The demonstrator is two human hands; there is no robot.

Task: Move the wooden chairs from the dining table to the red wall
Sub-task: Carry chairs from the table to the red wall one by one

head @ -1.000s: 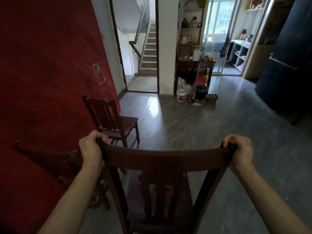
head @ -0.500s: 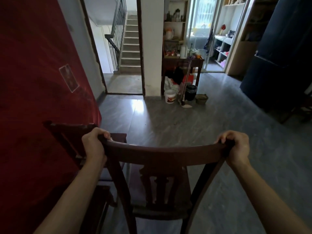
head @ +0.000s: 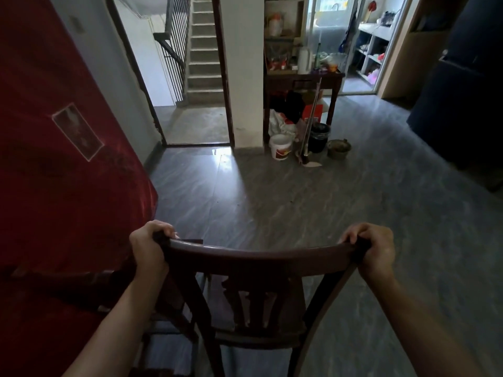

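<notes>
I hold a dark wooden chair (head: 258,258) by its curved top rail, its back facing me. My left hand (head: 148,250) grips the rail's left end and my right hand (head: 373,250) grips the right end. The red wall (head: 54,172) fills the left side. A second wooden chair (head: 81,284) stands against that wall, low on the left and mostly hidden behind my left forearm. The held chair sits just right of it, close to the wall.
Grey tiled floor (head: 313,202) stretches ahead. A doorway to stairs (head: 201,63) lies straight on. A cluttered side table (head: 302,77) with a white bucket (head: 280,146), black bin and pot stands beyond. A dark cabinet (head: 462,91) is at right.
I have walked forward along the red wall with the chair. The second chair has slid from ahead to beside my left arm. Both hands keep their grip.
</notes>
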